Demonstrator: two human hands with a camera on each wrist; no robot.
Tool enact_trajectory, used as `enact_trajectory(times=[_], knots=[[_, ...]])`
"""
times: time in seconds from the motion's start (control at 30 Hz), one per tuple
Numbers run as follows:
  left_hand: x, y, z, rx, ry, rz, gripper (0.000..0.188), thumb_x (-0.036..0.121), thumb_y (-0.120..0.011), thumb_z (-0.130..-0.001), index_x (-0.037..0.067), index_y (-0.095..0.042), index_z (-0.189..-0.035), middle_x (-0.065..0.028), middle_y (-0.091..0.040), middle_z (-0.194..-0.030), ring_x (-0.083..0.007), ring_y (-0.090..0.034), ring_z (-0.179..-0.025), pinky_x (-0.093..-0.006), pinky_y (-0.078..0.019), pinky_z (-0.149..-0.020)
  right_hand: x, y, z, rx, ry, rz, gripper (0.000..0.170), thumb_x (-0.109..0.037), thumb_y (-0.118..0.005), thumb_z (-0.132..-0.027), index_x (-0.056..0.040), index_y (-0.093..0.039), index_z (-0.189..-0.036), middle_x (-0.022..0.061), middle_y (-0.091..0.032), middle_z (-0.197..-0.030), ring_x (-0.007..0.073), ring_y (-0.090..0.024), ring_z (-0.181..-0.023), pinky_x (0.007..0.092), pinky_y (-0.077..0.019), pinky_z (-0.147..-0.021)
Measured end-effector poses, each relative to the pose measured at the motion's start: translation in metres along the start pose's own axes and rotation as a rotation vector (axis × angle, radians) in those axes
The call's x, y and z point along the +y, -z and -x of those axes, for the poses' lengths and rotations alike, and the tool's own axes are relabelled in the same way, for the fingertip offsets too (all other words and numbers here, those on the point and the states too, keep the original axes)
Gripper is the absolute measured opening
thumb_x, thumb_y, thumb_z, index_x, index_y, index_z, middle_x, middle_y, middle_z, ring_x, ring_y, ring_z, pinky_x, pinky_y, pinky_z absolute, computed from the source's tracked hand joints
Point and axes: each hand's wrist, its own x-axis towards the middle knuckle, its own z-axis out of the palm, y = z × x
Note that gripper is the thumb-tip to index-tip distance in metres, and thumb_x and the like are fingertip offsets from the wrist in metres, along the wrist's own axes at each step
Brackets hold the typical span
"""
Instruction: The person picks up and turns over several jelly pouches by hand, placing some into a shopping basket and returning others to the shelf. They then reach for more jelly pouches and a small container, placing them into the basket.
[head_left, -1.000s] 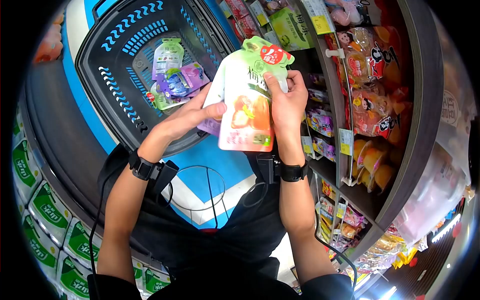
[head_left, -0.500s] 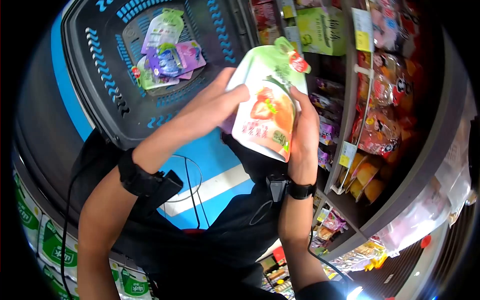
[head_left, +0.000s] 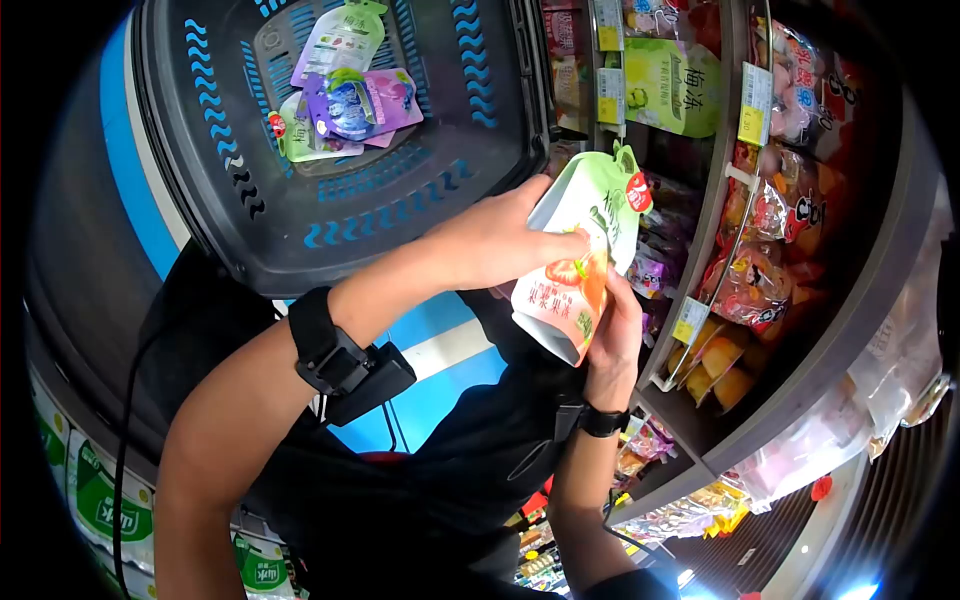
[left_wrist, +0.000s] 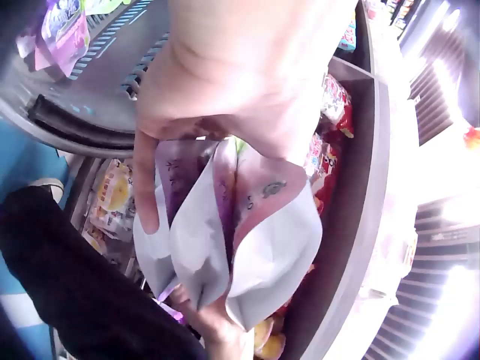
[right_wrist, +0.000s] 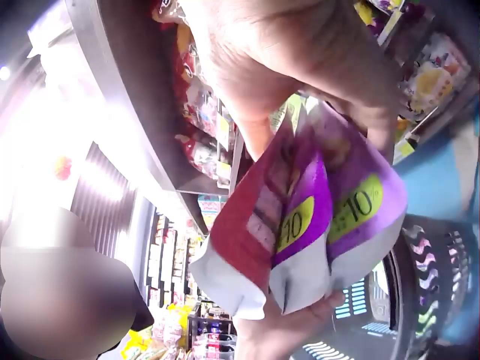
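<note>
Both hands hold a small stack of flat jelly pouches in front of the shelf. The front strawberry pouch is green at the spouted top and pink-orange at the base. My left hand grips the stack from the left, thumb across the front pouch. From the lower right, my right hand holds its edge. Three pouch bases fan apart in the right wrist view: the strawberry pouch's red side, a middle purple pouch and another purple pouch.
A dark shopping basket stands at upper left. Inside lie a blueberry pouch, a pale green-topped pouch and others. On the right, a curved shelf carries bagged sweets, price tags and a green package.
The pouch stack has moved down and right in the head view and tilted. My left hand reaches further across its front. The basket and shelf have shifted in view as the head turned.
</note>
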Motion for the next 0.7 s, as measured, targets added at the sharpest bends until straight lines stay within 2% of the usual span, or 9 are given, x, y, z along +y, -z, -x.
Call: enact_trajectory(times=[0.1,0.17,0.23,0.3,0.37,0.47,0.57,0.6,0.7], knots=[[0.004,-0.004,0.001,0.011,0.052,-0.110,0.068,0.040,-0.067,-0.083,0.003,-0.041,-0.134,-0.0129,-0.062,-0.111,-0.0197,-0.060,-0.103,-0.0303,-0.0471,-0.088,-0.001,0.007,-0.011,-0.022,-0.106,-0.167,0.039,-0.016,-0.049,-0.093,0.0043,-0.047,-0.126,0.0158,-0.062,-0.114,0.0250,-0.063,-0.102,0.0367,-0.0499,-0.091],[-0.002,-0.007,-0.002,0.027,0.013,-0.134,0.074,0.048,-0.066,-0.082,0.002,-0.040,-0.134,-0.0151,-0.061,-0.113,-0.0207,-0.060,-0.103,-0.0332,-0.0501,-0.083,0.003,0.008,-0.015,0.092,-0.026,-0.112,0.027,-0.019,-0.048,-0.096,0.0012,-0.055,-0.112,0.0126,-0.066,-0.102,0.0227,-0.067,-0.085,0.0329,-0.0555,-0.078],[-0.002,-0.010,-0.002,0.047,-0.030,-0.107,0.080,0.054,-0.064,-0.082,0.000,-0.038,-0.135,-0.0167,-0.059,-0.114,-0.0219,-0.060,-0.103,-0.0347,-0.0526,-0.078,0.006,0.018,-0.017,0.225,0.124,0.019,0.030,-0.018,-0.047,-0.095,-0.0004,-0.052,-0.119,0.0128,-0.065,-0.103,0.0224,-0.066,-0.088,0.0337,-0.0552,-0.077],[0.005,-0.008,0.001,-0.071,0.066,0.072,0.093,0.065,-0.059,-0.081,-0.004,-0.034,-0.137,-0.0197,-0.054,-0.120,-0.0259,-0.053,-0.113,-0.0354,-0.0508,-0.083,0.008,0.028,-0.023,0.338,0.271,0.115,0.033,-0.017,-0.048,-0.094,-0.0007,-0.051,-0.122,0.0130,-0.064,-0.103,0.0226,-0.066,-0.089,0.0343,-0.0551,-0.077],[-0.003,-0.014,-0.005,0.036,-0.003,0.085,0.092,0.066,-0.056,-0.083,-0.002,-0.031,-0.140,-0.0192,-0.054,-0.120,-0.0246,-0.055,-0.110,-0.0338,-0.0509,-0.081,-0.002,0.032,-0.030,0.383,0.364,0.121,0.033,-0.017,-0.049,-0.093,0.0004,-0.052,-0.121,0.0130,-0.064,-0.102,0.0234,-0.066,-0.088,0.0349,-0.0553,-0.077],[-0.013,-0.014,-0.010,0.110,-0.035,-0.080,0.076,0.061,-0.055,-0.087,0.001,-0.042,-0.133,-0.0146,-0.058,-0.113,-0.0214,-0.060,-0.099,-0.0310,-0.0514,-0.073,-0.031,0.024,-0.050,0.363,0.480,0.025,0.033,-0.017,-0.051,-0.092,0.0021,-0.054,-0.118,0.0131,-0.064,-0.101,0.0246,-0.066,-0.087,0.0357,-0.0555,-0.076],[-0.016,-0.009,-0.012,-0.009,-0.005,-0.125,0.057,0.054,-0.055,-0.089,0.004,-0.054,-0.118,-0.0099,-0.061,-0.104,-0.0180,-0.061,-0.087,-0.0301,-0.0504,-0.069,-0.051,0.026,-0.075,0.377,0.563,-0.032,0.033,-0.017,-0.053,-0.090,0.0037,-0.055,-0.116,0.0132,-0.064,-0.100,0.0258,-0.066,-0.086,0.0366,-0.0557,-0.076],[-0.014,-0.010,-0.011,0.003,0.001,-0.112,0.044,0.046,-0.058,-0.089,0.005,-0.058,-0.104,-0.0072,-0.061,-0.098,-0.0153,-0.060,-0.082,-0.0294,-0.0489,-0.066,-0.052,0.030,-0.084,0.390,0.580,-0.044,0.033,-0.017,-0.054,-0.090,0.0043,-0.056,-0.115,0.0132,-0.065,-0.100,0.0262,-0.067,-0.085,0.0368,-0.0558,-0.075],[-0.016,-0.008,-0.009,-0.030,-0.040,-0.130,0.040,0.042,-0.060,-0.089,0.005,-0.058,-0.105,-0.0069,-0.062,-0.098,-0.0150,-0.060,-0.079,-0.0291,-0.0490,-0.066,-0.049,0.059,-0.108,0.445,0.662,-0.061,0.034,-0.018,-0.056,-0.089,0.0063,-0.058,-0.112,0.0133,-0.065,-0.099,0.0264,-0.067,-0.085,0.0375,-0.0557,-0.075]])
